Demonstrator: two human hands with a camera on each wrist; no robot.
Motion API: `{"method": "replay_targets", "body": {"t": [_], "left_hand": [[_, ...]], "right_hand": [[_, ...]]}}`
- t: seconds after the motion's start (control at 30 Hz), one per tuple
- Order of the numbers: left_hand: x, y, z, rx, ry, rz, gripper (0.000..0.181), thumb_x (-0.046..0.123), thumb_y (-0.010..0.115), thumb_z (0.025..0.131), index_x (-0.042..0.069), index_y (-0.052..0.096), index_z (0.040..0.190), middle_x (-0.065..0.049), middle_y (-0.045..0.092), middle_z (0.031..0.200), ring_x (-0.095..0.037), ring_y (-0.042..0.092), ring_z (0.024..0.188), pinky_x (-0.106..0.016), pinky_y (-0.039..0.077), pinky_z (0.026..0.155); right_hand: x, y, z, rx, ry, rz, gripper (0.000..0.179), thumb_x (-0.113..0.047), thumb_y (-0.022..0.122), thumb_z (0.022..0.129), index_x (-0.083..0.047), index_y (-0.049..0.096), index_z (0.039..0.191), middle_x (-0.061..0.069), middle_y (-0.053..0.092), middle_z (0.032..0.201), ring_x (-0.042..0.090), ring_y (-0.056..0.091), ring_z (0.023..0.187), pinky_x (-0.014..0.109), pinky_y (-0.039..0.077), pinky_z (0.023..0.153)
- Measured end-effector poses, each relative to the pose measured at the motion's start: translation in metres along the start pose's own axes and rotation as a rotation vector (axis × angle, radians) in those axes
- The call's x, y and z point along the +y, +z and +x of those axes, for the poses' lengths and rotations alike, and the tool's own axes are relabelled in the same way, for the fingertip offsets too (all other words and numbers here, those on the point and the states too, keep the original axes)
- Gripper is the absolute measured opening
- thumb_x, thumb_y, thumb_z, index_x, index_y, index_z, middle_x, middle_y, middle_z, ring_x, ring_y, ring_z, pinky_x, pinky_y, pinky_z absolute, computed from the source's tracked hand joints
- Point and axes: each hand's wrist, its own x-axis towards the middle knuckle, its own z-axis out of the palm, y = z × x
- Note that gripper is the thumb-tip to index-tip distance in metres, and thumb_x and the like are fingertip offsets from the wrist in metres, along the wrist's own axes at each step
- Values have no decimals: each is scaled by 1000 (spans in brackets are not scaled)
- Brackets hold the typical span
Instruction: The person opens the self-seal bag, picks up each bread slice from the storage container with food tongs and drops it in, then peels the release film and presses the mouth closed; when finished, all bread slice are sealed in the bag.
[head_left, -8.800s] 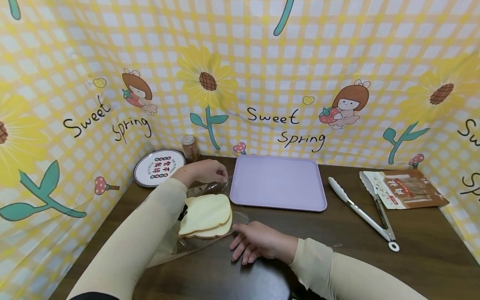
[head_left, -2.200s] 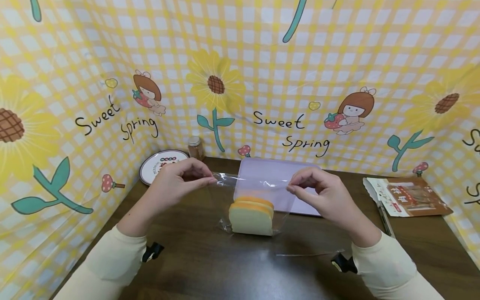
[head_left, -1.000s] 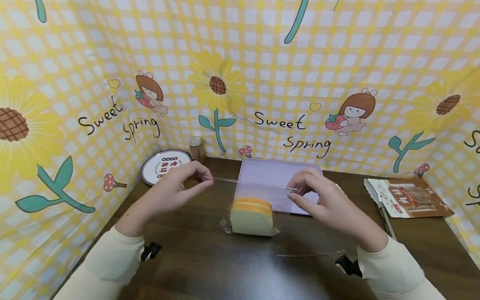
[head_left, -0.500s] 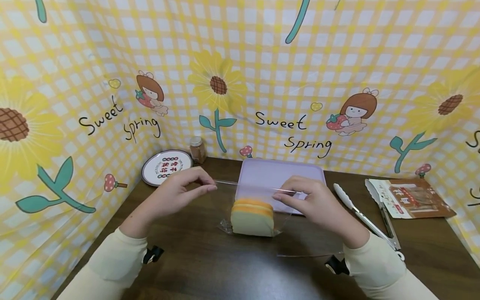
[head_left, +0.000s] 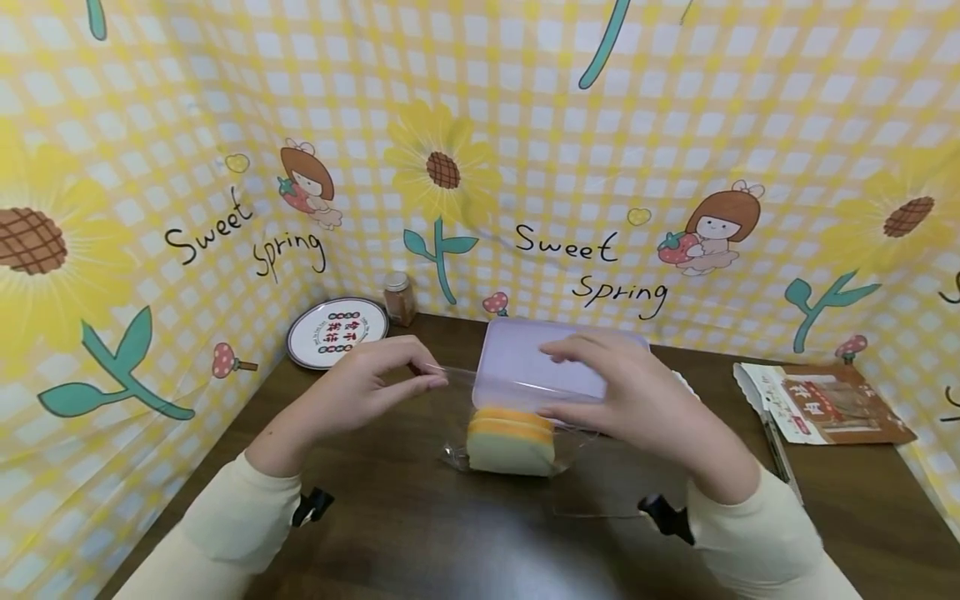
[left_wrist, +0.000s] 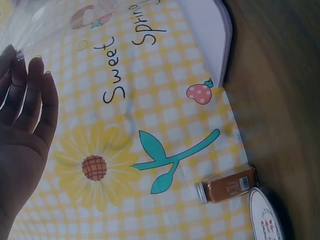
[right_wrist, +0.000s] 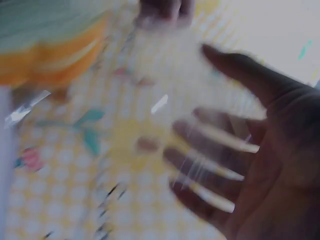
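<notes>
Slices of bread [head_left: 512,450] with orange crust stand inside a clear plastic bag [head_left: 453,456] on the dark table. My left hand [head_left: 360,396] pinches the upper left corner of the bag between thumb and fingertips; in the left wrist view the film [left_wrist: 37,22] rises from those fingertips. At the bag's right side, my right hand [head_left: 630,396] has its thumb and fingers spread apart. Blurred film lies across the fingers of the right hand [right_wrist: 270,145] in the right wrist view, with the bread [right_wrist: 50,45] at upper left.
Behind the bag lies a lilac tray [head_left: 517,350]. A printed plate [head_left: 307,337] and a spice jar [head_left: 399,300] stand back left. On the right are tongs [head_left: 780,454], partly hidden, and a brown food packet [head_left: 832,404]. A thin clear strip [head_left: 592,515] lies in front.
Earlier the bread lay flat on the bag; now it stands upright inside. Half a second ago my right hand pinched the bag's top edge; its thumb and fingers have since spread. The left still pinches.
</notes>
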Motion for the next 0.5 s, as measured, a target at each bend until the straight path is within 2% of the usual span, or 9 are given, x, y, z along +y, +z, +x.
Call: {"method": "replay_targets", "body": {"t": [0.13, 0.2, 0.37, 0.5], "left_hand": [[1, 2, 2, 4, 34, 8, 19, 7, 79, 96, 24, 76, 106, 15, 77, 103, 0, 71, 95, -22, 59, 79], [1, 2, 2, 5, 46, 9, 19, 7, 78, 97, 23, 76, 106, 14, 77, 103, 0, 70, 95, -24, 59, 79], [5, 3, 3, 3, 68, 17, 19, 8, 78, 97, 24, 76, 105, 16, 75, 103, 1, 69, 94, -19, 58, 79], [10, 2, 3, 2, 96, 45, 22, 7, 79, 96, 27, 75, 105, 16, 74, 103, 1, 69, 96, -17, 56, 82]], "right_hand": [[-31, 8, 22, 19, -112, -271, 48, -48, 90, 85, -14, 80, 117, -1, 79, 111, 26, 73, 110, 45, 58, 97], [-40, 14, 29, -5, -121, -323, 37, -47, 87, 88, -17, 81, 108, -3, 78, 103, 24, 72, 104, 41, 57, 91], [-47, 24, 43, -18, -148, -266, 15, -36, 84, 94, -22, 81, 93, -10, 75, 90, 15, 69, 88, 36, 54, 84], [-44, 26, 45, -4, -200, -220, 10, -27, 83, 94, -21, 79, 87, -11, 72, 83, 12, 64, 79, 33, 53, 79]]}}
